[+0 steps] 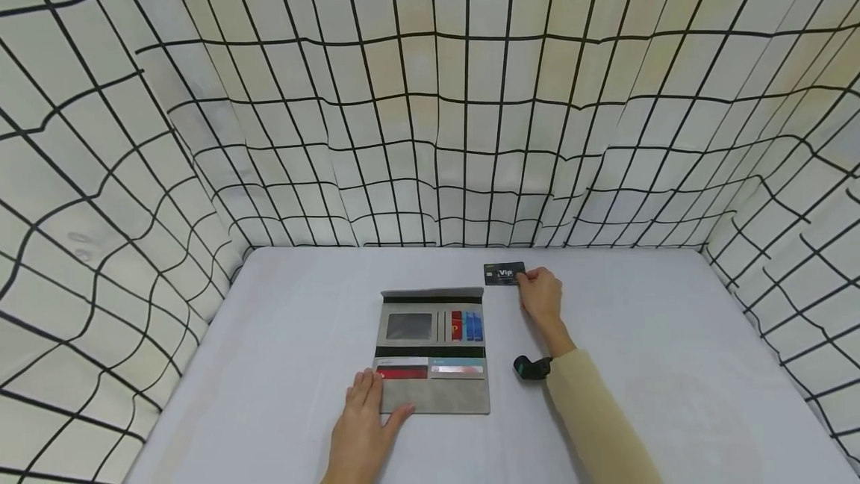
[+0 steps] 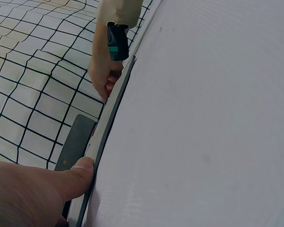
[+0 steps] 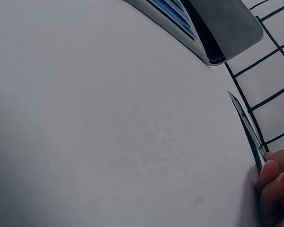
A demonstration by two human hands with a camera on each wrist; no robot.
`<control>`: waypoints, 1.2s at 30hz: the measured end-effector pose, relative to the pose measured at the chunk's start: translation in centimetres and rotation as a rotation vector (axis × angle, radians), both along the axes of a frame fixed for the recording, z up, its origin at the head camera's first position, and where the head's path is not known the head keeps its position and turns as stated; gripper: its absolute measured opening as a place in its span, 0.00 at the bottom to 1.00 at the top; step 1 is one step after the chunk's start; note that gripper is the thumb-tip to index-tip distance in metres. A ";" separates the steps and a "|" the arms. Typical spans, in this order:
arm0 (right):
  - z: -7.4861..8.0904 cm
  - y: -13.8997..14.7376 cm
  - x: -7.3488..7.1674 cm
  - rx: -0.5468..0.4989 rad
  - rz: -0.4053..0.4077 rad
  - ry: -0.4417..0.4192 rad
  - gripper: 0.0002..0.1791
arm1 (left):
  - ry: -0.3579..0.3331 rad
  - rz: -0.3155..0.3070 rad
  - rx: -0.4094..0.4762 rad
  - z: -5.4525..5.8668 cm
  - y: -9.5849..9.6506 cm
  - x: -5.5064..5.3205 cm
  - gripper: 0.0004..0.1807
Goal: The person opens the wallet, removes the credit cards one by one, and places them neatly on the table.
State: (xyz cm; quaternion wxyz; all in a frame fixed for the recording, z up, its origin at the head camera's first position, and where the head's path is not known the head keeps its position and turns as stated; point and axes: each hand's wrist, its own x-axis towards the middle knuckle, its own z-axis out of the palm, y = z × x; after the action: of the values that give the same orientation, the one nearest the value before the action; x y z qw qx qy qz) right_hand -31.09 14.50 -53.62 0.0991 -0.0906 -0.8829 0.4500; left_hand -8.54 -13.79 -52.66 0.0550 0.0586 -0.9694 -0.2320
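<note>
A grey wallet lies unfolded on the white table, with cards in its slots. Along its lower left corner rests my left hand, fingers nearly straight at the left edge and thumb at the bottom edge. The left wrist view shows the thumb against the wallet's edge. Beyond the wallet's upper right corner, my right hand pinches the right end of a black card marked "Vip". From the right wrist, the card appears nearly edge-on, its near end between thumb and fingers.
Red and blue cards fill the wallet's upper right slots, and more cards sit in the lower ones. A dark wrist device is on the right forearm. White walls with a black grid surround the table.
</note>
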 end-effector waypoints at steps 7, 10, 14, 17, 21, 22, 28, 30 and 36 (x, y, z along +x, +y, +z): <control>0.4 -0.5 -0.3 0.072 -0.023 -0.011 0.14 | 0.004 0.004 -0.008 -0.1 -0.1 0.0 0.46; 0.5 -0.6 -0.4 0.111 -0.035 -0.011 0.14 | -0.001 0.005 -0.001 -0.1 -0.1 -0.1 0.46; 0.5 -0.6 -0.6 0.131 -0.043 -0.033 0.14 | -0.009 0.005 0.003 -0.1 0.0 -0.1 0.46; 0.4 -0.6 -0.8 0.143 -0.034 -0.044 0.14 | -0.018 0.009 0.003 -0.1 0.0 0.0 0.46; 0.3 -0.5 -0.9 0.165 -0.021 -0.039 0.13 | -0.030 0.015 0.005 -0.2 0.1 -0.1 0.46; 0.3 -0.4 -0.9 0.170 -0.017 -0.037 0.13 | -0.031 0.015 0.006 -0.2 0.1 -0.1 0.46; 0.3 -0.1 -0.6 0.106 0.013 -0.042 0.15 | -0.034 0.012 0.011 -0.1 0.0 -0.1 0.46; 0.3 0.0 -0.5 0.054 0.024 -0.047 0.15 | -0.032 0.009 0.008 0.0 0.0 -0.1 0.46; 0.4 0.1 0.1 -0.026 0.061 -0.042 0.15 | -0.045 0.013 0.004 0.1 0.0 -0.1 0.47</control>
State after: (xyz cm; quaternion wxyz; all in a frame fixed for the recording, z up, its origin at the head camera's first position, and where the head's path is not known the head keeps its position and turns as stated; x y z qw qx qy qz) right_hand -30.98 14.62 -53.21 0.0654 -0.0743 -0.8813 0.4621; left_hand -8.69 -13.79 -52.59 0.0347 0.0704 -0.9695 -0.2322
